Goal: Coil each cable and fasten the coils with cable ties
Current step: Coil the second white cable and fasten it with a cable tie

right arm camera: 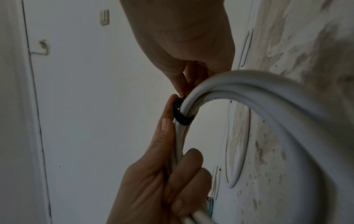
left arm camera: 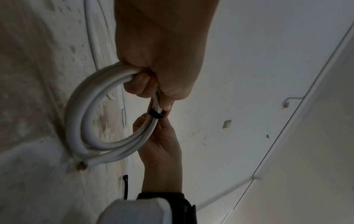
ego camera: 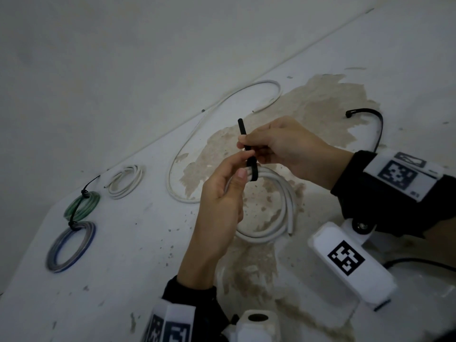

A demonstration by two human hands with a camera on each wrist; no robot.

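Note:
A thick white cable coil (ego camera: pixel 278 213) hangs above the floor, gripped at its top by my left hand (ego camera: pixel 222 193), thumb pressed beside the tie. A black cable tie (ego camera: pixel 252 170) loops around the coil's strands; its free tail (ego camera: pixel 242 130) sticks up through my right hand (ego camera: pixel 276 146), which pinches it. In the left wrist view the coil (left arm camera: pixel 80 121) curves below my fist and the tie (left arm camera: pixel 156 114) sits between both hands. The right wrist view shows the tie band (right arm camera: pixel 181 115) snug round the strands (right arm camera: pixel 249 91).
On the floor lie a loose white cable (ego camera: pixel 197 134), a small white coil (ego camera: pixel 125 181), a green coil (ego camera: pixel 82 206) and a blue-grey coil (ego camera: pixel 70 245) joined by black ties. A spare black tie (ego camera: pixel 370 122) lies at the right.

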